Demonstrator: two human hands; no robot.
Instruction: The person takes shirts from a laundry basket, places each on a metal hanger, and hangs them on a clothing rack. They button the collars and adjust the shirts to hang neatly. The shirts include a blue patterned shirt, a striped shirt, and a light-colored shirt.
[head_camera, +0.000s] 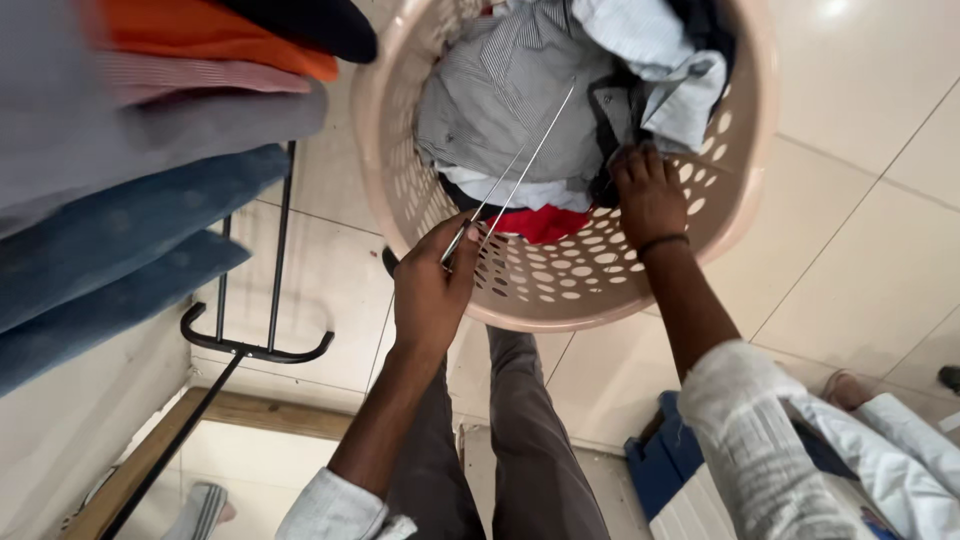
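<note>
A pale pink perforated laundry basket (585, 285) stands on the tiled floor in front of me, filled with clothes: a grey striped shirt (500, 110), a light blue garment (660, 50) and something red (545, 222) underneath. My left hand (430, 290) is at the basket's near rim, pinching a thin metal wire hanger (525, 165) that slants up over the clothes. My right hand (648, 195) reaches inside the basket with its fingers closed on a dark garment (612, 125) at the pile's edge.
A black metal drying rack (255, 345) stands at the left, hung with blue (120, 240), grey, pink and orange clothes (210, 35). My grey trousers (520, 440) are below. A blue stool-like object (660, 470) sits on the floor at the right, near a wooden door sill (270, 412).
</note>
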